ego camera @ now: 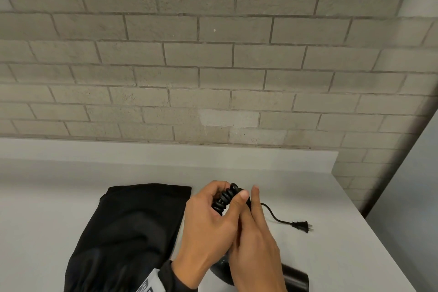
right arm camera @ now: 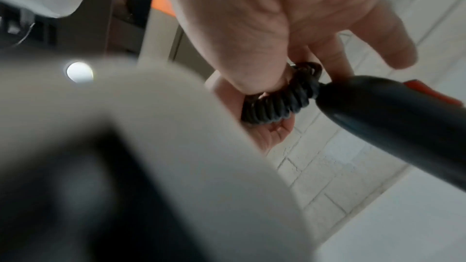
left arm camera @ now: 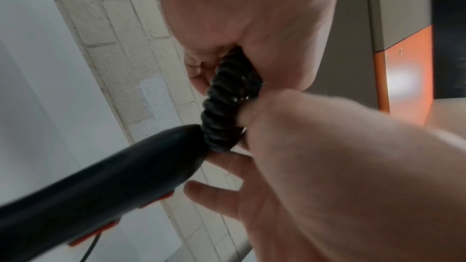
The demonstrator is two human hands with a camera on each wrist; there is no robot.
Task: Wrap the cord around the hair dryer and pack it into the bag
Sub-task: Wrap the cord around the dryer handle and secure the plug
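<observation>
The black hair dryer lies low on the counter, mostly hidden under my hands; its handle with orange buttons points toward the coil. The cord is wound into a tight black coil at the handle's end. My left hand grips this coil with curled fingers. My right hand pinches the same coil from the other side, index finger straight. The cord's free end runs right to the plug on the counter. The black bag lies flat to the left.
The grey counter ends at a brick wall behind. Its right edge slants away beside the plug. A blurred grey and black shape fills the lower left of the right wrist view.
</observation>
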